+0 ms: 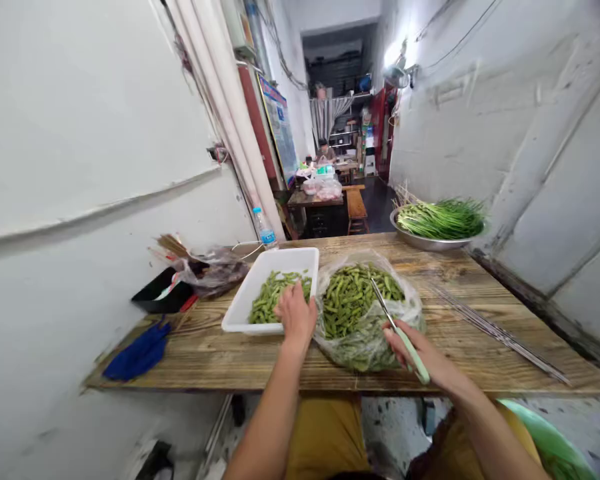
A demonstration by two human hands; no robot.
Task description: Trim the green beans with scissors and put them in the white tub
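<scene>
A crumpled blue cloth lies near left on the wooden plank table. The left hand rests in the white rectangular plastic tray of green bean pods, fingers curled; whether it grips one, I cannot tell. Just right, over a clear plastic bag of pods, the right hand clasps a pale-green-handled metal blade. Thin metal skewers lie farther right

Steel bowl of chives stands far right; metal skewers lie nearer; blue cloth at the left edge; water bottle upright behind.
</scene>
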